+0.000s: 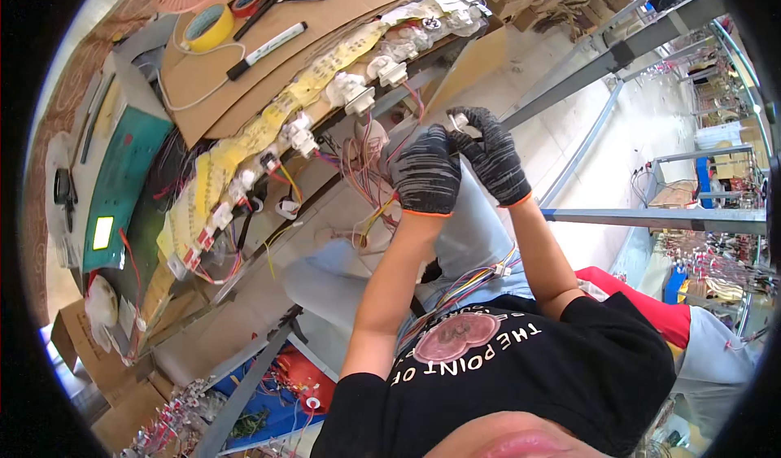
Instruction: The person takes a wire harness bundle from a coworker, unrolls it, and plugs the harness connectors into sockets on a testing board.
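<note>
Both my hands wear dark grey striped knit gloves with orange cuffs and meet above my lap. My right hand (pixel 493 153) is closed, with a small white piece (pixel 460 121) between its thumb and fingers; its exact kind is too small to tell. My left hand (pixel 427 172) is closed beside it, knuckles up, and hides whatever its fingers grip. Loose reddish and multicoloured wires (pixel 370 169) hang just left of my left hand. Across my lap lies a bundle of coloured wires (pixel 468 285) with a white connector (pixel 503 270).
Along the bench edge runs a yellow labelled strip (pixel 305 88) with several white connector holders (pixel 351 93). Behind it are cardboard (pixel 333 31), a marker (pixel 267 50) and yellow tape (pixel 207 27). A teal device (pixel 122 177) stands left. Metal frame bars (pixel 610 63) cross at right.
</note>
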The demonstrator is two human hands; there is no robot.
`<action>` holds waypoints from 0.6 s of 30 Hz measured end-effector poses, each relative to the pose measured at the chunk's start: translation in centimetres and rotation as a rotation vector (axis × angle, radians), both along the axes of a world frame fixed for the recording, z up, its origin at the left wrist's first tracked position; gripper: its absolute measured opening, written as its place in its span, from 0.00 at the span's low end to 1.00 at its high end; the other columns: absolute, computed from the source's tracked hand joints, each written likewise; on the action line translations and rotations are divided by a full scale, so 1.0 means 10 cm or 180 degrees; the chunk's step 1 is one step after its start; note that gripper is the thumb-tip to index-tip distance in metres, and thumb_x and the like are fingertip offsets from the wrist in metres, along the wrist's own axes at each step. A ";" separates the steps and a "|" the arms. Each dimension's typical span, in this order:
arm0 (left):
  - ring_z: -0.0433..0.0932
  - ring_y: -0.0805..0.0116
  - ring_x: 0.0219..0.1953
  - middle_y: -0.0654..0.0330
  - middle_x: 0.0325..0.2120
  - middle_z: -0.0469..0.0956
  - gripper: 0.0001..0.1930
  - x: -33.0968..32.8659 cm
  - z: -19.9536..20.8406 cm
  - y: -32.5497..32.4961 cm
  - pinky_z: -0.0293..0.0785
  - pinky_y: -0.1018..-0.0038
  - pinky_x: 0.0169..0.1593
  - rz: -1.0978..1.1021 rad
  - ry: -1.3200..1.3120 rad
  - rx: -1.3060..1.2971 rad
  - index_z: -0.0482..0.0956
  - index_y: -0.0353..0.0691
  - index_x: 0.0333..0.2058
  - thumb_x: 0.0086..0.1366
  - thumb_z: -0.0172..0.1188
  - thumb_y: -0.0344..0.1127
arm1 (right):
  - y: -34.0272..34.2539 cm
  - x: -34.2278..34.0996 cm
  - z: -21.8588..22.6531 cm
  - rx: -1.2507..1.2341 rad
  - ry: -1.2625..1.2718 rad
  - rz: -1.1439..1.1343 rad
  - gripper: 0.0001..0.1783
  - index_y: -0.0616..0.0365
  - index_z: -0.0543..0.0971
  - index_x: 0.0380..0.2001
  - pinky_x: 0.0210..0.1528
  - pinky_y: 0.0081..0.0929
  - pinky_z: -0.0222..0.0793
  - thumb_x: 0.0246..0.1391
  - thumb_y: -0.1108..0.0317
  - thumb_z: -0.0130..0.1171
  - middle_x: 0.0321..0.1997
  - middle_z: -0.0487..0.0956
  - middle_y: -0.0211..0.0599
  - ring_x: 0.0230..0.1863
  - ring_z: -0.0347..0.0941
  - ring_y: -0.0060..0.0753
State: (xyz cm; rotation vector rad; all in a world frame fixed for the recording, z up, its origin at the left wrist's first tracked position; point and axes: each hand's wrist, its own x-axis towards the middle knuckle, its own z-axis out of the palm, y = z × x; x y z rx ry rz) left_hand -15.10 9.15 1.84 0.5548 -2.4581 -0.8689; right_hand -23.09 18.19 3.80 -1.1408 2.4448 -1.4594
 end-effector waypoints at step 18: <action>0.73 0.64 0.35 0.51 0.35 0.72 0.26 -0.31 -0.06 -0.20 0.68 0.71 0.41 -0.0725 -0.0629 0.2764 0.61 0.36 0.48 0.48 0.57 0.30 | -0.90 -0.49 -0.11 -0.1755 -0.2622 0.0503 0.09 0.57 0.63 0.38 0.24 0.17 0.61 0.53 0.71 0.45 0.23 0.69 0.32 0.22 0.64 0.20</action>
